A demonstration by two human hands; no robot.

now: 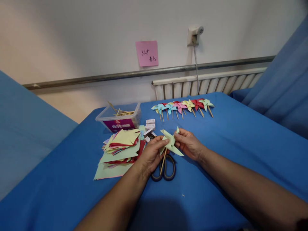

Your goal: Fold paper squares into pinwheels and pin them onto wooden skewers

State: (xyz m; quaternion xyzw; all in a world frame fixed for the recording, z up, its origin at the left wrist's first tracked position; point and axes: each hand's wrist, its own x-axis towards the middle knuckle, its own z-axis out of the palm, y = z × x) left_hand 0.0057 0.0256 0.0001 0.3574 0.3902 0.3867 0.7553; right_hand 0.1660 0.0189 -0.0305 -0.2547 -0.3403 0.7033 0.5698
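Head view: folded paper pinwheel (171, 142), wooden stick (163, 161)

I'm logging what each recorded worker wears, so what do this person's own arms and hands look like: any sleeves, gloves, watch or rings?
Both arms are bare from the bottom edge of the picture to the fingertips: no sleeves, no gloves. The left hand and right hand show no ring, and neither wrist carries a watch, band or bracelet. No markings or tattoos are visible on either forearm.

A blue cloth-covered table (228, 154) carries a stack of coloured paper squares (119, 150) at nine o'clock, a clear plastic stick box (119, 118) at eleven, a row of paper pinwheels (183, 107) at twelve, and dark-handled scissors (165, 168) at centre.
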